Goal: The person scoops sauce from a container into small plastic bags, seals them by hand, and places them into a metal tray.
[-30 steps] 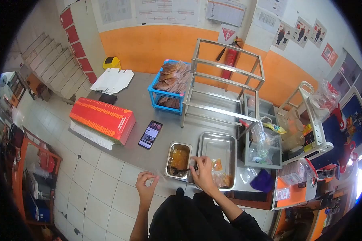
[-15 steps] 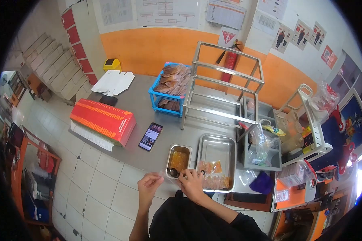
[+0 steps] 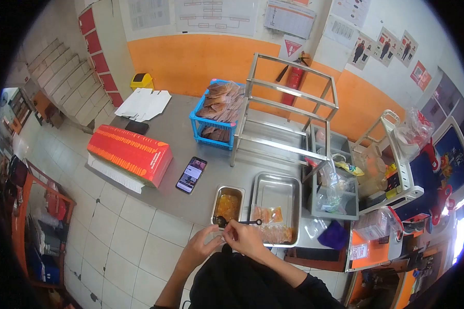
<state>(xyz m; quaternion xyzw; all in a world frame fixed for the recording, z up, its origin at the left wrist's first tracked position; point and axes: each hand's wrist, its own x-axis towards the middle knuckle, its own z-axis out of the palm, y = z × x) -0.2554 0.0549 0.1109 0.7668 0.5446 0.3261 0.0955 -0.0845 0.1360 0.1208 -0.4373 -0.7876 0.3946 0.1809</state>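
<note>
My left hand and my right hand are close together at the table's front edge. Between them is a small clear plastic bag, its edges pinched in the fingers of both hands. Just beyond, a small steel pan holds orange-yellow sauce with bits in it. A black ladle has its bowl at the pan's near end, its handle reaching right over the large steel tray. Flat clear packets with orange filling lie in the tray's near part.
Left of the pan lies a phone, then a red box. Behind stand a blue basket of brown packets and a steel rack. A grey divided bin with plastic bags is at the right, near a purple cloth.
My left hand has moved right and down, nearer my right hand, with the plastic bag between them. My right hand has shifted slightly down, uncovering the ladle's handle.
</note>
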